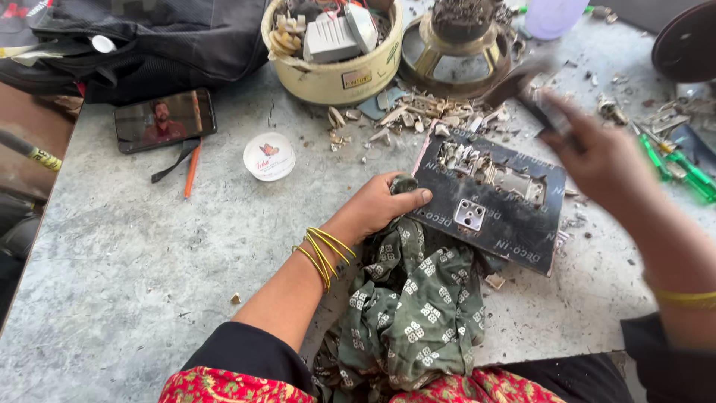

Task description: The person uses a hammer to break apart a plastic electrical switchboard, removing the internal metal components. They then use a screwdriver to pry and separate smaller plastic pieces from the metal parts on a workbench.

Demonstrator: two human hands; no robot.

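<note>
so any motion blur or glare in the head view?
Head view: right hand and the hammer it grips are motion-smeared; left hand, black panel and phone stay sharp; even daylight, soft shadows, mild reflection on the phone screen.

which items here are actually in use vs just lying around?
In use:
left hand, pressing down the black switch panel through green patterned cloth
right hand, gripping a blurred hammer
broken plastic bits

Lying about:
phone
orange pencil
small white round lid
cream tub of scrap
speaker frame
green screwdrivers
black bag
</note>
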